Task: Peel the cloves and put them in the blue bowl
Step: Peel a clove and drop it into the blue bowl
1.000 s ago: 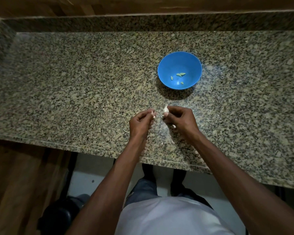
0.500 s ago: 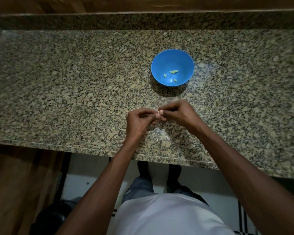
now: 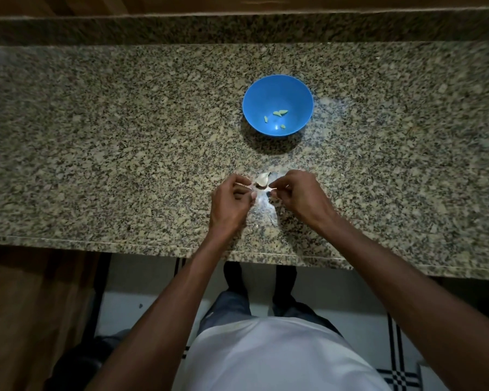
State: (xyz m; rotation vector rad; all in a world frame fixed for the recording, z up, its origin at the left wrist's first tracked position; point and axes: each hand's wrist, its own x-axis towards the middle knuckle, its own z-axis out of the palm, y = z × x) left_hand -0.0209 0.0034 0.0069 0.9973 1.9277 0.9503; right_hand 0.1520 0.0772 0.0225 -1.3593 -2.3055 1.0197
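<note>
Two hands' curled fingers (image 3: pixel 244 185) pinch a papery clove (image 3: pixel 262 179).

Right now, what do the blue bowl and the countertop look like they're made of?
The blue bowl looks like plastic: one even, saturated colour, a thin rim and a soft gloss with a small highlight near its bottom; glazed ceramic can't be excluded. The countertop looks like polished granite: dense tan, grey and black speckle, with a faint sheen beside the bowl and a squared front edge.

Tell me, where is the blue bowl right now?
In the head view, the blue bowl sits on the granite counter, right of centre, beyond both hands, with a few small peeled pieces inside it.
</note>
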